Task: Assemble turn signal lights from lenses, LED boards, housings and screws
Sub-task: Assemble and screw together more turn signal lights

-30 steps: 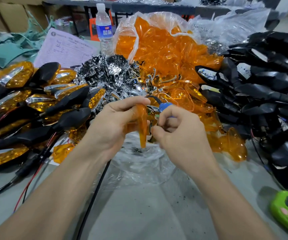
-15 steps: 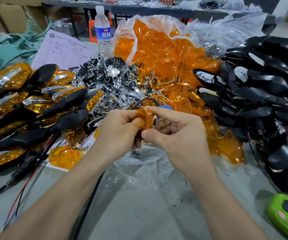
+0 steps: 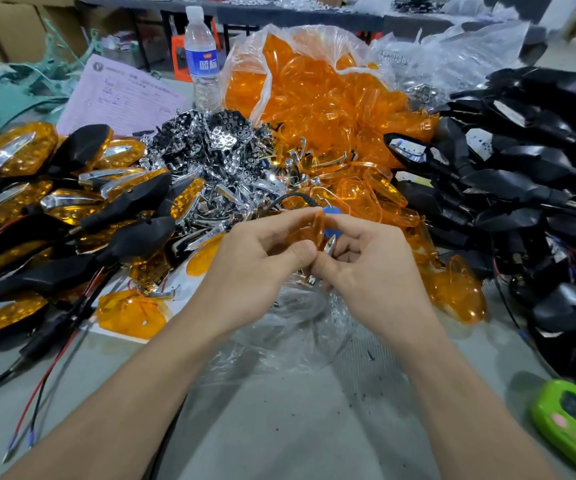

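My left hand grips an orange lens held edge-on over the table's middle. My right hand pinches the same lens from the right, and a small chrome piece shows between its fingers. A blue tool with a black cable peeks out just behind the lens. Loose orange lenses spill from a clear bag behind. Chrome reflector parts lie heaped in the centre. Black housings are piled at the right.
Finished orange-and-black lights with red and black wires cover the left. A water bottle and a printed sheet stand at the back. A green device lies at the lower right. Crumpled clear plastic sits under my hands.
Both hands rose slightly and closed together. The lens turned from hanging down in my left hand to being pinched edge-on between both hands.
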